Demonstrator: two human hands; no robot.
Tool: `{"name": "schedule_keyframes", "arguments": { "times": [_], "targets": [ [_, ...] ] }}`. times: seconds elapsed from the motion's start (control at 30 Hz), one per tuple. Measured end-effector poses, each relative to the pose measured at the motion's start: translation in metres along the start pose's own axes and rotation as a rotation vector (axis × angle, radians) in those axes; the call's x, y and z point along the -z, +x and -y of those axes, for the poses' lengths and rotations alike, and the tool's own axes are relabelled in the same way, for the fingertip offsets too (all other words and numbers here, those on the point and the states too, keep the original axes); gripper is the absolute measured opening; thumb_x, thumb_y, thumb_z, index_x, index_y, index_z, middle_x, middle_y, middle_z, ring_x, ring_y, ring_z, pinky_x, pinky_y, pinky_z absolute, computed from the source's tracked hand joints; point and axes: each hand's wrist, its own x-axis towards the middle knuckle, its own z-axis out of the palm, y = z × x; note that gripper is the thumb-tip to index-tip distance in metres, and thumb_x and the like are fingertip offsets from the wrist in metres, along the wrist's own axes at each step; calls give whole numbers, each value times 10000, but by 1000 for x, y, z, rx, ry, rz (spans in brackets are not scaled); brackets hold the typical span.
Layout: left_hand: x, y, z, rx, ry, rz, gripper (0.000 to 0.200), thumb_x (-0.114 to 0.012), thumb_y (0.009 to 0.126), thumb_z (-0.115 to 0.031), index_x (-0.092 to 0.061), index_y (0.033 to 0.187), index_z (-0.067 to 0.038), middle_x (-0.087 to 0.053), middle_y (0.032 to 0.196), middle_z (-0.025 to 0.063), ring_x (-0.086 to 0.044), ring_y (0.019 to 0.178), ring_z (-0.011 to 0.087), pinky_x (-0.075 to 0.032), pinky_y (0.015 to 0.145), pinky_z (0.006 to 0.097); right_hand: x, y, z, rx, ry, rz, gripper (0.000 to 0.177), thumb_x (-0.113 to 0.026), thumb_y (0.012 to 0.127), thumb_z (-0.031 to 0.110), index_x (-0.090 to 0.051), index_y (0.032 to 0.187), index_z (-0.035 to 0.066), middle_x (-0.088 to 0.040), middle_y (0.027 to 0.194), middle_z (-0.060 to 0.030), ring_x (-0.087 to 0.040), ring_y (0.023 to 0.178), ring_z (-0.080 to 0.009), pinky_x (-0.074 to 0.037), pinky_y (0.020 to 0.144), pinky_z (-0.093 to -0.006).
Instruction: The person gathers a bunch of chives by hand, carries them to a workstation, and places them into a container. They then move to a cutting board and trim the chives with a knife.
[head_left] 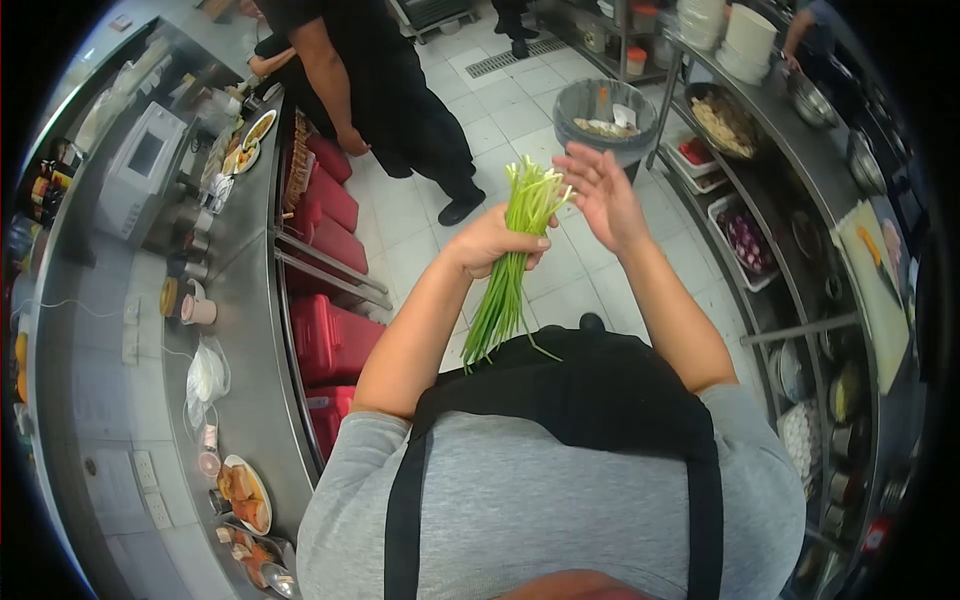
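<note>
My left hand (495, 243) grips a bunch of green onions (510, 270) around its middle, white cut ends pointing up and away, green tips hanging down toward my black apron. My right hand (600, 195) is open, fingers spread, its fingertips touching the white ends at the top of the bunch. Both hands are held over the tiled floor in front of my chest.
A lined trash bin (605, 120) with scraps stands just beyond my hands. Another person in black (390, 80) stands at the left steel counter (250, 300), which carries plates of food and red bins below. The right counter (830, 180) holds bowls, stacked plates and a cutting board.
</note>
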Motion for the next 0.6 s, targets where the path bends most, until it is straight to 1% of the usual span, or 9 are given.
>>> {"name": "schedule_keyframes", "arguments": {
  "times": [0.07,0.1,0.2,0.23,0.33,0.37,0.47,0.5,0.6],
  "targets": [
    [21,31,-5,-69,-80,23,371,-676,758,-67,-489,1074,-14,-530,730,52,-519,565,135,-411,537,261,28,20,1,-40,-96,80,462,-480,950,349,-479,1237,-13,-592,1112,-161,-557,1066,-239,-447,888,-362],
    [30,46,-10,-105,-119,34,371,-670,766,-80,-482,1080,-18,-523,719,49,-511,559,136,-402,536,264,36,31,2,-87,-125,62,367,-524,927,223,-500,1211,-7,-603,1085,-133,-570,1028,-215,-456,852,-343],
    [49,82,-26,-226,-285,91,393,-667,775,-124,-468,1102,-35,-493,689,35,-479,537,135,-376,524,270,49,67,11,-174,-196,125,348,-529,921,194,-511,1211,2,-600,1106,-125,-564,1039,-206,-451,862,-342],
    [55,91,-31,-245,-309,100,398,-668,774,-136,-468,1105,-40,-484,682,32,-471,533,132,-366,519,267,51,80,13,-212,-167,169,390,-546,910,171,-478,1264,21,-586,1143,-125,-561,1041,-203,-447,869,-345],
    [71,114,-42,-292,-358,114,408,-672,773,-162,-470,1109,-51,-467,669,29,-454,525,125,-344,507,263,45,125,26,-315,72,309,447,-557,906,153,-430,1318,34,-568,1182,-128,-558,1046,-199,-443,880,-354],
    [75,119,-46,-298,-354,112,407,-674,771,-164,-473,1107,-52,-468,670,30,-454,525,124,-341,505,264,44,140,27,-330,148,347,503,-565,899,130,-378,1357,36,-551,1207,-131,-562,1032,-192,-446,880,-354],
    [93,131,-51,-284,-328,72,405,-681,767,-170,-483,1101,-56,-470,672,33,-454,524,123,-339,501,269,48,186,30,-342,30,519,466,-590,883,121,-436,1313,26,-582,1156,-119,-576,992,-177,-459,860,-328],
    [100,134,-53,-275,-312,57,405,-683,765,-172,-486,1099,-57,-470,672,33,-454,523,123,-339,501,270,49,201,29,-312,-200,500,327,-617,864,108,-561,1169,6,-633,1016,-85,-602,888,-142,-486,787,-283],
    [123,142,-64,-252,-293,-17,411,-685,760,-158,-490,1109,-58,-470,674,33,-460,536,125,-345,509,271,52,241,39,-254,-478,489,185,-630,852,105,-632,1000,-6,-647,876,-47,-605,787,-113,-497,715,-252]
  ]
}}
